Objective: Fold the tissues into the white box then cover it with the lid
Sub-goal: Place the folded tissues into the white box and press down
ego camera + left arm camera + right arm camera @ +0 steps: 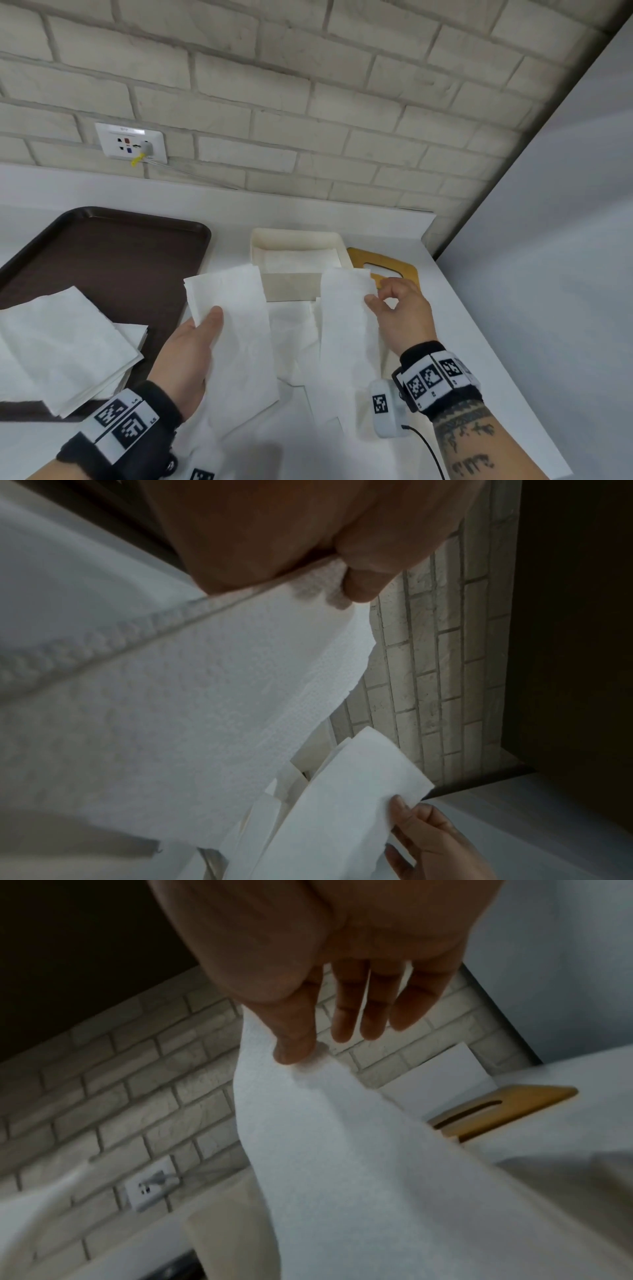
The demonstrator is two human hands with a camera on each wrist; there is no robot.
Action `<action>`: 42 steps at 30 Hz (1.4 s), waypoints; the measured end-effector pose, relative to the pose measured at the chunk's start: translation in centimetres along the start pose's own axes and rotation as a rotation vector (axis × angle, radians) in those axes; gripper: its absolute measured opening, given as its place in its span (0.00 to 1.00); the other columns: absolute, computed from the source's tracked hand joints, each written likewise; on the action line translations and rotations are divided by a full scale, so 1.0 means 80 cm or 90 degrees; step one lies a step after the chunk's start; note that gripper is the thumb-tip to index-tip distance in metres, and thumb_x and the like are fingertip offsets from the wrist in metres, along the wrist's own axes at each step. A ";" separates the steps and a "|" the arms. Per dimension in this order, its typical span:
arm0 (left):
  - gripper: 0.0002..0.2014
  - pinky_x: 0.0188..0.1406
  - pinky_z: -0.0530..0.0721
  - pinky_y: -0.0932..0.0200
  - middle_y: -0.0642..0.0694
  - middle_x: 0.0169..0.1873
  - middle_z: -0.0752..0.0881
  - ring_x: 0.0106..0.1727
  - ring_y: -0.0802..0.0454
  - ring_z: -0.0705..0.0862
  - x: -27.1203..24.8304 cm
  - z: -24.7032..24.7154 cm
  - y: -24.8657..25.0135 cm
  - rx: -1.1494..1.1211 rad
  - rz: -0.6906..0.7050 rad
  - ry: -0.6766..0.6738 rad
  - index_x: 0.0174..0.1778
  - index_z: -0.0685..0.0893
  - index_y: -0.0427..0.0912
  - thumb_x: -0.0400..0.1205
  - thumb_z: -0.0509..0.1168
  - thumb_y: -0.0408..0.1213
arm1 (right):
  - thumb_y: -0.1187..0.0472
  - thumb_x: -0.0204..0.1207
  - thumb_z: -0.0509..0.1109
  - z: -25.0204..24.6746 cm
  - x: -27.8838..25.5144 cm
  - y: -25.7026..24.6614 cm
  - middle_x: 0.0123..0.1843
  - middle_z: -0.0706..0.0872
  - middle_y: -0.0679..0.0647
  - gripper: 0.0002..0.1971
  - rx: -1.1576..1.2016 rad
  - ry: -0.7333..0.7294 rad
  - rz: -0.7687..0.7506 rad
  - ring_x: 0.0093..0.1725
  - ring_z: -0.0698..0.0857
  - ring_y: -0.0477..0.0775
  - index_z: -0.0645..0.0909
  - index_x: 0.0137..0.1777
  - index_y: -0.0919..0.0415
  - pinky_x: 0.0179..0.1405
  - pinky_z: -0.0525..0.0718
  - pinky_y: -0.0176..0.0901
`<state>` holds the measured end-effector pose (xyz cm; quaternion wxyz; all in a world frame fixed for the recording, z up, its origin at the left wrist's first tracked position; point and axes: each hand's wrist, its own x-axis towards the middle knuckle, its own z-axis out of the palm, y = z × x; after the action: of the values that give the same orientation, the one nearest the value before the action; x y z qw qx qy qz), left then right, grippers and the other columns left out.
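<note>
A white tissue (236, 329) is lifted above the counter, its left side pinched by my left hand (191, 346) and its right side (346, 322) pinched between thumb and forefinger of my right hand (394, 308). The left wrist view shows my left thumb on the tissue (192, 691). In the right wrist view the right thumb presses on the tissue (325, 1137) while the other fingers hang straight. Behind the tissue stands the open white box (260, 240) with tissue inside. The wooden lid (404, 267) with a slot lies flat to the right of the box; its slotted edge (496, 1107) also shows.
A dark brown tray (113, 253) lies at the left with a stack of unfolded tissues (58, 346) on its near part. A brick wall with a socket (132, 142) runs behind the white counter (479, 335). A grey panel closes the right side.
</note>
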<state>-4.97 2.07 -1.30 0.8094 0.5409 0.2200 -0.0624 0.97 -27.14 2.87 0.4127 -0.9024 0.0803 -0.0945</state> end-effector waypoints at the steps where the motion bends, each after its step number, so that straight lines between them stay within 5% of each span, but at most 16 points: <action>1: 0.16 0.48 0.87 0.45 0.37 0.52 0.94 0.49 0.40 0.94 0.000 0.001 0.001 -0.004 0.001 -0.006 0.63 0.86 0.38 0.92 0.59 0.45 | 0.58 0.79 0.75 -0.004 -0.003 -0.006 0.48 0.85 0.47 0.11 0.026 -0.025 -0.001 0.51 0.84 0.50 0.78 0.36 0.53 0.57 0.79 0.46; 3: 0.16 0.46 0.87 0.47 0.38 0.51 0.94 0.48 0.41 0.94 -0.001 0.002 0.002 -0.009 0.002 -0.013 0.63 0.86 0.38 0.92 0.59 0.45 | 0.59 0.81 0.72 -0.009 -0.005 -0.015 0.37 0.86 0.56 0.10 0.122 -0.074 0.000 0.41 0.86 0.57 0.79 0.40 0.60 0.51 0.85 0.55; 5: 0.16 0.46 0.87 0.47 0.38 0.49 0.95 0.48 0.41 0.94 -0.001 0.004 0.005 -0.014 0.003 -0.022 0.64 0.85 0.38 0.92 0.59 0.44 | 0.63 0.82 0.71 -0.010 -0.009 -0.024 0.40 0.89 0.64 0.09 0.285 -0.109 0.017 0.42 0.88 0.63 0.78 0.52 0.71 0.52 0.88 0.61; 7: 0.15 0.46 0.87 0.47 0.39 0.48 0.95 0.47 0.41 0.94 -0.002 0.008 0.008 -0.012 0.001 -0.016 0.63 0.85 0.38 0.92 0.59 0.44 | 0.61 0.79 0.74 -0.009 -0.013 -0.032 0.42 0.89 0.63 0.15 0.397 -0.128 0.012 0.42 0.86 0.62 0.77 0.56 0.71 0.45 0.86 0.57; 10: 0.14 0.48 0.87 0.47 0.40 0.47 0.95 0.47 0.42 0.93 -0.001 0.012 0.011 -0.012 0.003 -0.009 0.62 0.86 0.39 0.92 0.59 0.43 | 0.67 0.81 0.69 -0.006 -0.020 -0.051 0.53 0.91 0.65 0.13 0.482 -0.148 -0.014 0.52 0.89 0.63 0.78 0.63 0.70 0.55 0.87 0.55; 12: 0.13 0.54 0.87 0.45 0.41 0.48 0.95 0.51 0.41 0.93 -0.001 0.015 0.010 -0.012 -0.001 -0.013 0.62 0.86 0.41 0.92 0.59 0.42 | 0.74 0.83 0.62 -0.005 -0.025 -0.068 0.57 0.90 0.65 0.13 0.533 -0.181 -0.026 0.55 0.90 0.59 0.78 0.66 0.70 0.58 0.88 0.52; 15: 0.11 0.69 0.83 0.38 0.43 0.52 0.95 0.60 0.39 0.90 -0.004 0.013 0.008 -0.042 -0.019 -0.026 0.62 0.86 0.45 0.89 0.65 0.46 | 0.68 0.74 0.69 -0.005 -0.028 -0.089 0.51 0.91 0.61 0.17 0.605 -0.228 -0.044 0.51 0.91 0.55 0.81 0.62 0.70 0.50 0.90 0.45; 17: 0.29 0.77 0.76 0.34 0.45 0.61 0.92 0.69 0.39 0.86 0.000 0.008 0.002 -0.056 -0.026 -0.023 0.69 0.84 0.44 0.77 0.76 0.57 | 0.67 0.72 0.69 -0.001 -0.028 -0.099 0.47 0.92 0.57 0.15 0.630 -0.239 -0.055 0.47 0.91 0.53 0.82 0.59 0.68 0.45 0.89 0.41; 20: 0.48 0.82 0.70 0.34 0.47 0.69 0.88 0.76 0.41 0.81 0.010 0.003 -0.010 -0.075 -0.037 -0.051 0.75 0.82 0.46 0.62 0.81 0.68 | 0.69 0.76 0.69 0.016 -0.035 -0.102 0.48 0.92 0.58 0.10 0.604 -0.227 -0.029 0.49 0.91 0.55 0.84 0.57 0.64 0.49 0.89 0.47; 24: 0.19 0.73 0.79 0.36 0.40 0.62 0.92 0.66 0.38 0.89 -0.010 0.023 0.002 -0.081 -0.033 -0.118 0.69 0.86 0.41 0.88 0.64 0.48 | 0.52 0.71 0.74 0.059 -0.049 -0.087 0.55 0.86 0.73 0.16 0.448 -0.198 0.025 0.57 0.85 0.77 0.83 0.50 0.64 0.66 0.79 0.75; 27: 0.15 0.60 0.85 0.42 0.37 0.55 0.93 0.55 0.40 0.93 -0.016 0.032 0.001 -0.058 -0.001 -0.136 0.63 0.89 0.37 0.85 0.67 0.40 | 0.46 0.67 0.71 0.088 -0.058 -0.082 0.48 0.86 0.72 0.19 0.386 -0.181 0.051 0.47 0.85 0.73 0.81 0.47 0.63 0.64 0.78 0.78; 30: 0.12 0.53 0.85 0.46 0.38 0.50 0.94 0.48 0.44 0.93 -0.008 0.031 -0.004 -0.046 -0.003 -0.101 0.57 0.92 0.37 0.85 0.69 0.41 | 0.50 0.69 0.71 0.097 -0.061 -0.082 0.48 0.89 0.67 0.14 0.386 -0.194 0.071 0.50 0.88 0.67 0.84 0.48 0.60 0.66 0.80 0.73; 33: 0.20 0.65 0.85 0.40 0.39 0.56 0.93 0.58 0.40 0.93 -0.001 0.031 -0.005 -0.065 -0.044 -0.070 0.65 0.89 0.41 0.92 0.59 0.51 | 0.59 0.75 0.70 0.093 -0.060 -0.078 0.54 0.93 0.58 0.10 0.441 -0.239 0.098 0.58 0.90 0.62 0.87 0.54 0.58 0.67 0.83 0.66; 37: 0.13 0.43 0.86 0.50 0.33 0.45 0.93 0.43 0.40 0.91 -0.003 0.032 -0.005 -0.032 -0.074 -0.105 0.57 0.90 0.31 0.85 0.70 0.37 | 0.57 0.76 0.69 0.100 -0.067 -0.074 0.53 0.92 0.60 0.10 0.406 -0.247 0.086 0.58 0.89 0.67 0.86 0.54 0.57 0.66 0.82 0.69; 39: 0.21 0.48 0.83 0.45 0.24 0.55 0.89 0.50 0.34 0.87 -0.008 0.033 -0.007 -0.024 -0.086 -0.139 0.61 0.89 0.28 0.74 0.77 0.36 | 0.55 0.76 0.70 0.106 -0.072 -0.075 0.50 0.92 0.59 0.08 0.356 -0.235 0.062 0.56 0.89 0.67 0.86 0.51 0.55 0.64 0.84 0.68; 42: 0.22 0.62 0.80 0.37 0.22 0.63 0.86 0.58 0.29 0.85 -0.007 0.034 -0.009 -0.026 -0.071 -0.169 0.59 0.90 0.29 0.71 0.74 0.38 | 0.58 0.80 0.70 0.109 -0.075 -0.078 0.46 0.93 0.52 0.04 0.302 -0.218 0.029 0.50 0.91 0.54 0.85 0.52 0.54 0.58 0.88 0.54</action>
<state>-4.97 -0.74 -0.80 0.8375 0.4981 0.1422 -0.1739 -2.33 -15.44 1.37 0.6218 -0.7815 0.0053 0.0521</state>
